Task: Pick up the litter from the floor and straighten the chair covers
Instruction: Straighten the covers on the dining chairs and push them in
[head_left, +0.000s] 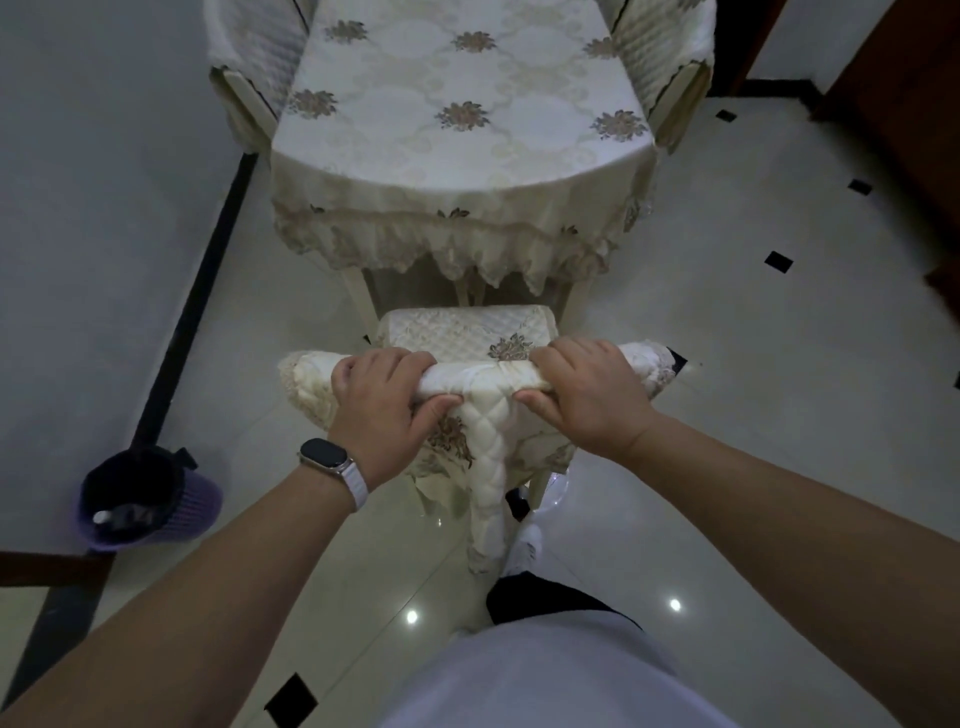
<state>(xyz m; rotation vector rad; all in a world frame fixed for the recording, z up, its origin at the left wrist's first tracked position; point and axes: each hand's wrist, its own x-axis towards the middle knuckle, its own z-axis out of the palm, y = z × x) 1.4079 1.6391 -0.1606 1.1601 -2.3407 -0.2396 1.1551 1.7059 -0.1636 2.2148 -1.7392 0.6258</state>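
A chair stands right in front of me, pushed toward the table, its top rail wrapped in a cream quilted chair cover (485, 376) with brown flower embroidery. My left hand (384, 400) grips the covered rail left of centre, fingers over the far side and thumb under. My right hand (584, 392) grips it right of centre the same way. A quilted fold of the cover hangs down the back of the chair between my hands. The seat cushion (462, 332) shows beyond the rail. I see no litter on the floor.
The table (457, 130) with a cream lace-edged cloth stands beyond the chair, with covered chairs at the far left (249, 57) and far right (665, 57). A purple bin (150, 499) with a black liner sits by the left wall. Glossy tiled floor lies all around.
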